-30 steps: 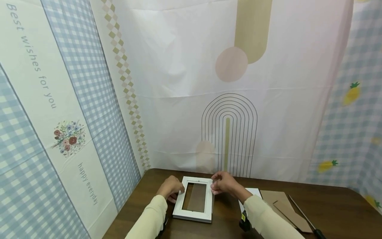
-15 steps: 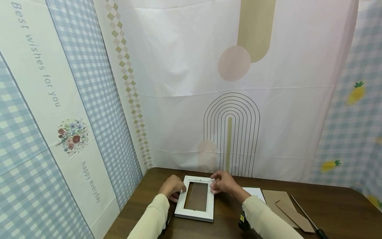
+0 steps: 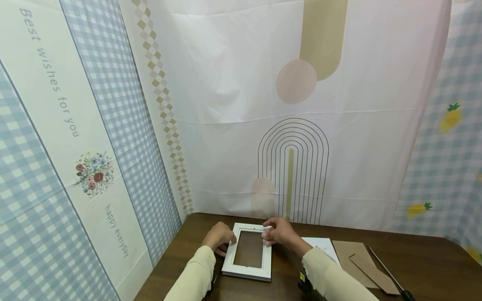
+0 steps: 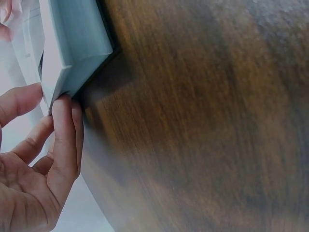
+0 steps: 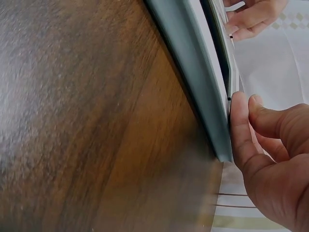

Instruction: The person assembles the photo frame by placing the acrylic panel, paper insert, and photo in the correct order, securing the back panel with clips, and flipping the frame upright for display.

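Observation:
A white picture frame [image 3: 265, 261] lies flat on the brown wooden table, with a dark opening in its middle. A thin clear pane [image 3: 250, 249] overlaps the opening in the head view, its edges hard to see. My left hand [image 3: 219, 236] pinches at the pane's left edge, thumb above and fingers against the frame's side in the left wrist view. My right hand [image 3: 278, 232] is at the far right corner, thumb and index fingertips pinching the pane's thin edge. Small dark tabs sit along the frame's inner rim in the head view.
Right of the frame lie a white printed sheet [image 3: 321, 246], a brown backing board [image 3: 352, 253] with a narrow brown strip [image 3: 370, 271] over it, and a screwdriver [image 3: 406, 294]. A patterned curtain [image 3: 226, 167] hangs behind the table [image 3: 421, 259].
The pane's edge, seen across the opening a second ago, has shifted left until the opening looks evenly covered. My right hand has moved slightly left with it; the left hand stays at the frame's side.

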`<state>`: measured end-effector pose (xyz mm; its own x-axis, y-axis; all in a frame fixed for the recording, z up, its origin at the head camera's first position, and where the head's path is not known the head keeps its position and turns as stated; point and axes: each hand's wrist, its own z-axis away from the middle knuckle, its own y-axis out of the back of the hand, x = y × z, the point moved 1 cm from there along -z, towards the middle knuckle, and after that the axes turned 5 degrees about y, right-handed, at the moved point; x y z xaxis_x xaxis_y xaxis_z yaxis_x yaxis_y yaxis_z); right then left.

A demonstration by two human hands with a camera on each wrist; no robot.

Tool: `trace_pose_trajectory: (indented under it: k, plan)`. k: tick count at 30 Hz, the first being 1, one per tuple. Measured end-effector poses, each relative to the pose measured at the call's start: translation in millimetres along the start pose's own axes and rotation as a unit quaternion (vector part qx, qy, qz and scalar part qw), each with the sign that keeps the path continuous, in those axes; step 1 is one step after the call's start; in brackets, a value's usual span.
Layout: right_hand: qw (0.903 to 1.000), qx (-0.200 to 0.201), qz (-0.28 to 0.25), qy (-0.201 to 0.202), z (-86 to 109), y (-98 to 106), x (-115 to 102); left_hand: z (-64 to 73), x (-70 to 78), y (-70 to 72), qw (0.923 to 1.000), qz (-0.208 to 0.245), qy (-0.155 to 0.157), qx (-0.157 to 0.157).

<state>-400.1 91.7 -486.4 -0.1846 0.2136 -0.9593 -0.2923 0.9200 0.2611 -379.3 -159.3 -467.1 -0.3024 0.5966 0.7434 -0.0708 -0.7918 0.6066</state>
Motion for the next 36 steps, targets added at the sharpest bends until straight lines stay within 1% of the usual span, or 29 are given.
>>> trace_pose_trajectory:
  k: [9,13,18,21,24,25,27,29,31,32,34,35,36]
  plan:
    - [1.0,0.009,0.0,-0.004,-1.4,-3.6,-2.2,1.1,0.3,1.1,1.0,0.001,-0.002,0.0]
    - [0.9999,0.011,0.01,-0.007,-3.7,-5.5,-1.8,-1.0,0.5,0.8,1.0,0.003,0.0,0.0]
    - [0.998,0.028,0.057,-0.002,-3.9,-8.1,-2.6,-0.5,0.4,0.0,1.0,0.004,0.001,-0.002]
    - [0.9935,0.043,0.105,0.001,-4.3,-8.8,-4.2,1.4,0.7,0.0,1.0,0.002,0.0,-0.003]
    - [0.9873,0.045,0.152,0.009,-8.5,-6.9,-1.4,1.7,0.5,-0.3,1.0,0.002,0.001,-0.002]
    - [0.985,0.045,0.166,0.016,-12.3,-5.8,3.2,1.2,0.2,-0.5,1.0,0.001,0.001,-0.002]
    - [0.9809,0.038,0.188,0.034,-22.3,-2.3,20.1,0.2,-0.2,-1.1,1.0,0.001,0.003,0.0]
    - [0.9765,0.032,0.207,0.052,-35.9,0.4,43.4,-0.3,0.0,-1.6,1.0,-0.003,0.003,0.001]
    - [0.9739,0.028,0.216,0.063,-49.0,2.6,67.0,0.1,0.2,-1.9,1.0,-0.005,0.004,0.004]
    - [0.9732,0.026,0.22,0.063,-53.6,3.5,75.5,0.3,0.5,-2.0,1.0,-0.006,0.004,0.005]
    - [0.9717,0.03,0.225,0.064,-58.1,3.0,83.2,1.4,1.3,-1.6,1.0,-0.006,0.005,0.005]
    - [0.971,0.032,0.229,0.062,-58.0,2.6,83.0,1.3,1.6,-1.3,1.0,-0.004,0.005,0.005]
    - [0.9713,0.036,0.228,0.057,-54.4,1.3,76.4,0.5,1.6,-1.0,1.0,-0.003,0.005,0.004]
